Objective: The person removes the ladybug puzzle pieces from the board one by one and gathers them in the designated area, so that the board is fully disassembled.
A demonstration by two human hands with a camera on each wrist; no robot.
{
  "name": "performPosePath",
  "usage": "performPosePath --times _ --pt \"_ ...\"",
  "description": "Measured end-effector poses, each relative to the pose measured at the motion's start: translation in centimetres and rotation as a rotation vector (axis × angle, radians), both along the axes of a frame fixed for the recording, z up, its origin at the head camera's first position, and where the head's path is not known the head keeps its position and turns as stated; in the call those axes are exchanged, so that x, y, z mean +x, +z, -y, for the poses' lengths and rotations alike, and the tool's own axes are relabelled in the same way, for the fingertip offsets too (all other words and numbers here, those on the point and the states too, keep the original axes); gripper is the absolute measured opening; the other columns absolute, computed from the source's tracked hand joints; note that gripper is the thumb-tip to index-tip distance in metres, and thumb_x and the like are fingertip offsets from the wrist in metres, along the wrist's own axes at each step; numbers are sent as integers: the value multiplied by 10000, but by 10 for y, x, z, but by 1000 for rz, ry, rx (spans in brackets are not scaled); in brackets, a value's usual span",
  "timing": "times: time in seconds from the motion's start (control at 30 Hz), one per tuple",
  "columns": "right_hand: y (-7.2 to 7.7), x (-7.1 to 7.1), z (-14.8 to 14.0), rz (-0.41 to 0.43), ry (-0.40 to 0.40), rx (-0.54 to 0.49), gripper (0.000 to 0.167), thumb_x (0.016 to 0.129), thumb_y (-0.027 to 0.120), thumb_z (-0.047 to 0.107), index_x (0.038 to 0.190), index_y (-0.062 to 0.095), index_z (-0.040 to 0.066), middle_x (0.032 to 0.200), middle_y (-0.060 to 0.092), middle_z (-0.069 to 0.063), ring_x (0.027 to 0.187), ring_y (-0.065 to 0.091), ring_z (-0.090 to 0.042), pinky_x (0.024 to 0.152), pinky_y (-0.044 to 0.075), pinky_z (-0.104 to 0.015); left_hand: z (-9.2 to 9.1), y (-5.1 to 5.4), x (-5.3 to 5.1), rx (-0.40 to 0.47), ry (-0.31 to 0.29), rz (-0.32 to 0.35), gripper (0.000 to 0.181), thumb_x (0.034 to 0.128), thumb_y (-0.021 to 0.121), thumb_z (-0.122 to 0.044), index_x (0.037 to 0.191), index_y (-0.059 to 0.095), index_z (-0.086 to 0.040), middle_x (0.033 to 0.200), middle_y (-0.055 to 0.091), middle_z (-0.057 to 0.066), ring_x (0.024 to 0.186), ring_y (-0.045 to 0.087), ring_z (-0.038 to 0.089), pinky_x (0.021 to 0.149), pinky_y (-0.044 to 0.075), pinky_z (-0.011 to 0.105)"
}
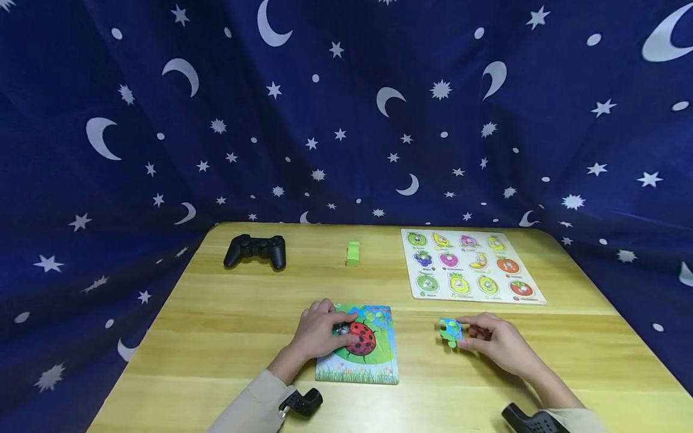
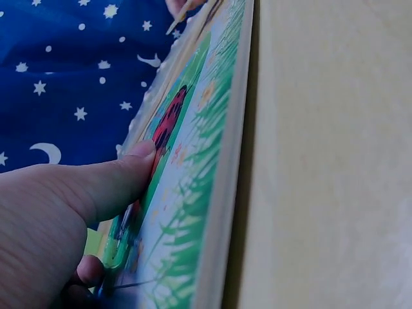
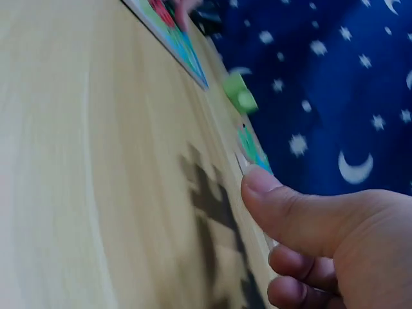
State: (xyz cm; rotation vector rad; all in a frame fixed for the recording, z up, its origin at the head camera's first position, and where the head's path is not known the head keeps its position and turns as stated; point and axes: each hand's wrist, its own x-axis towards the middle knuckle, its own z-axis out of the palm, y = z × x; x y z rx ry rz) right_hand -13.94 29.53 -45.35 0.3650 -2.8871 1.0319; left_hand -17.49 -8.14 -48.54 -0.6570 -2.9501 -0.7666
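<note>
The square ladybug puzzle [image 1: 379, 355] lies flat on the table, and my left hand [image 1: 320, 332] rests on its left side, thumb and fingers over the ladybug. In the left wrist view the thumb of my left hand [image 2: 71, 199] presses on the picture beside the red body of the ladybug [image 2: 170, 119]. To the right of the board, my right hand [image 1: 500, 346] pinches a blue and green jigsaw piece [image 1: 450, 332] between thumb and fingers. The right wrist view shows that piece [image 3: 251, 147] nearly edge-on beyond the thumb of my right hand [image 3: 322, 225], its shadow on the wood.
A white fruit puzzle board [image 1: 471, 267] lies at the back right of the wooden table [image 1: 227, 337]. Near the back middle is a small green block [image 1: 353, 254], and a black game controller [image 1: 255, 250] lies at the back left. A dark blue curtain [image 1: 346, 108] hangs behind.
</note>
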Motion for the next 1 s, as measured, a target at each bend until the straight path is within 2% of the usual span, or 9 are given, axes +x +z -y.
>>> performPosePath --times 0.17,0.33,0.67,1.0 --pt "0 2 -22 -33 -38 76 383 780 822 259 1125 742 114 799 526 72 696 406 19 609 339 -212 2 2 0 -4 13 -13 482 805 751 -517 1245 692 -328 843 306 -64 802 268 120 721 210 298" --pt "0 -1 -33 -45 -25 109 379 783 819 258 1120 737 106 778 493 65 691 387 17 609 314 -222 1 4 0 10 7 -15 484 804 755 -509 1244 695 -315 840 305 -60 800 268 125 718 207 302" --pt "3 -9 -45 11 -34 188 434 806 790 228 1198 704 63 750 446 33 676 357 -7 609 287 -238 3 1 -2 9 -20 43 474 800 772 -481 1240 696 -321 864 326 -60 833 290 125 739 221 321" --pt "3 -13 -49 51 -33 245 452 811 778 250 1215 697 64 702 415 49 645 337 -24 611 264 -245 6 6 -3 2 -44 65 492 797 766 -501 1248 690 -319 866 358 -59 817 300 123 734 234 309"
